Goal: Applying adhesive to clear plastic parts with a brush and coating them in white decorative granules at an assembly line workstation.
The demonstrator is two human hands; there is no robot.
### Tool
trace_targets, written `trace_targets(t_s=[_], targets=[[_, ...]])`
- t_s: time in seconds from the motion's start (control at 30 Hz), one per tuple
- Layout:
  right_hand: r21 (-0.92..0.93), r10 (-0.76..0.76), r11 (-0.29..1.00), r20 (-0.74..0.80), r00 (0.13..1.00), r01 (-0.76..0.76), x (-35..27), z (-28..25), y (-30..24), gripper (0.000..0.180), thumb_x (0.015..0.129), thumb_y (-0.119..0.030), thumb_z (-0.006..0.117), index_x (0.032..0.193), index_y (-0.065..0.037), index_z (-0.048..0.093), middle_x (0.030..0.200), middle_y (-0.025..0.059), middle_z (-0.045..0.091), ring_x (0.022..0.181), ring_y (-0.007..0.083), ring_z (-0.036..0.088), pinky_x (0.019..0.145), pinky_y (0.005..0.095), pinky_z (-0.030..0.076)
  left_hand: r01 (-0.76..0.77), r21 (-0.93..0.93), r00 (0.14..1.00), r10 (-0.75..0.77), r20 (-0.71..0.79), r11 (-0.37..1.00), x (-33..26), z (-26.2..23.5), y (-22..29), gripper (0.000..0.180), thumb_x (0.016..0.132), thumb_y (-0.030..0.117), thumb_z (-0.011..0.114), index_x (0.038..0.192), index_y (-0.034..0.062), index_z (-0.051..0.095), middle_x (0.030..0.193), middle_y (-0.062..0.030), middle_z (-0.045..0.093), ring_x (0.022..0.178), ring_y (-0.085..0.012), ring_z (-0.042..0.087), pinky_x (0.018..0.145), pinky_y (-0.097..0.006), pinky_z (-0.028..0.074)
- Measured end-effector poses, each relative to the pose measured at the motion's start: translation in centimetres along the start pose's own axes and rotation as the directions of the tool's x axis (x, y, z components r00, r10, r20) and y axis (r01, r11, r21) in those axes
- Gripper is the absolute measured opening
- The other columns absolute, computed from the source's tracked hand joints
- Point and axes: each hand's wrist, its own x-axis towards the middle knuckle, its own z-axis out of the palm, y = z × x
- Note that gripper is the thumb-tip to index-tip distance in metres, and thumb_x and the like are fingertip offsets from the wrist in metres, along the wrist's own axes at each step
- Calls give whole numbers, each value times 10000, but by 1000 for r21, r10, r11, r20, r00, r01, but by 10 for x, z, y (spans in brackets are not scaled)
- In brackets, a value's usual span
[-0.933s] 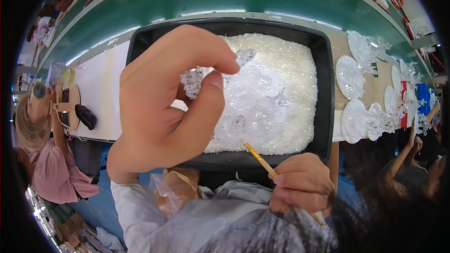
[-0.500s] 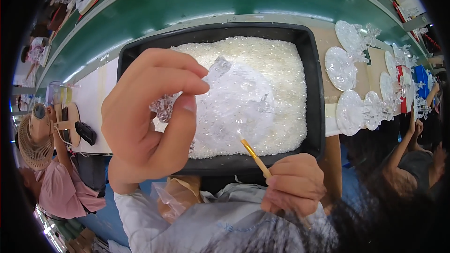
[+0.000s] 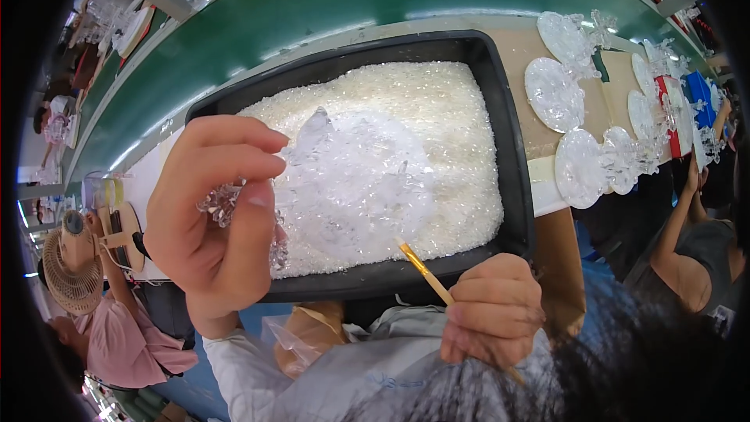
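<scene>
My left hand (image 3: 223,215) is closed around the clear, faceted part of an ornament (image 3: 219,203). A round white translucent disc (image 3: 375,187), seemingly the ornament's base, stands out beyond my fingertips, facing me above the glittery flakes (image 3: 465,141). Its join to the held part is hidden by my fingers. Pinched in my right hand (image 3: 494,309) is a thin paintbrush (image 3: 424,271) with a gold ferrule. The brush tip is at the lower edge of the disc; whether it touches cannot be told. A black tray (image 3: 512,148) holds the flakes below both hands.
Several similar clear ornaments with round bases (image 3: 555,95) stand on cardboard at the right, by a red box (image 3: 664,105) and a blue box (image 3: 698,98). A fan (image 3: 74,262) and a person in pink (image 3: 129,336) are at left. Another person (image 3: 695,242) works at right.
My left hand has shifted left and slightly down with the ornament, and the disc has moved with it. The brush stays near the disc's lower edge. The view has tilted slightly.
</scene>
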Motion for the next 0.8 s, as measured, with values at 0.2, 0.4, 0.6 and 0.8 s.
trace_targets(t_s=[0.2, 0.4, 0.6, 0.8], targets=[[6, 39, 999, -2, 999, -39, -2, 4, -2, 118, 740, 50, 652, 807, 6, 565, 757, 118, 624, 559, 208, 606, 415, 275, 451, -6, -3, 1000, 6, 5, 1000, -4, -3, -4, 157, 809, -68, 543, 931, -43, 639, 997, -199, 645, 833, -195, 592, 733, -271, 454], [120, 93, 988, -3, 996, -92, 3, 2, -6, 133, 720, 65, 643, 699, -11, 537, 785, 131, 618, 617, 242, 595, 444, 282, 452, -110, 60, 994, 109, 15, 992, 2, -1, -6, 126, 812, -49, 553, 908, -37, 634, 999, -205, 647, 830, -197, 590, 743, -269, 444], [73, 158, 984, 72, 985, -163, 9, 11, -4, 145, 712, 92, 575, 642, -23, 520, 779, 125, 602, 639, 242, 581, 462, 273, 448, -73, 59, 997, 74, -15, 996, -7, -3, -2, 117, 801, -22, 575, 898, -28, 641, 971, -217, 656, 815, -213, 592, 712, -278, 452], [198, 87, 977, -39, 995, -78, 5, 5, -4, 125, 702, 85, 598, 665, -16, 535, 768, 125, 611, 609, 231, 585, 455, 273, 450, -174, 191, 984, 166, 58, 966, -7, -7, 1, 90, 883, 55, 583, 930, -15, 616, 1050, -231, 622, 852, -210, 585, 689, -250, 472]])
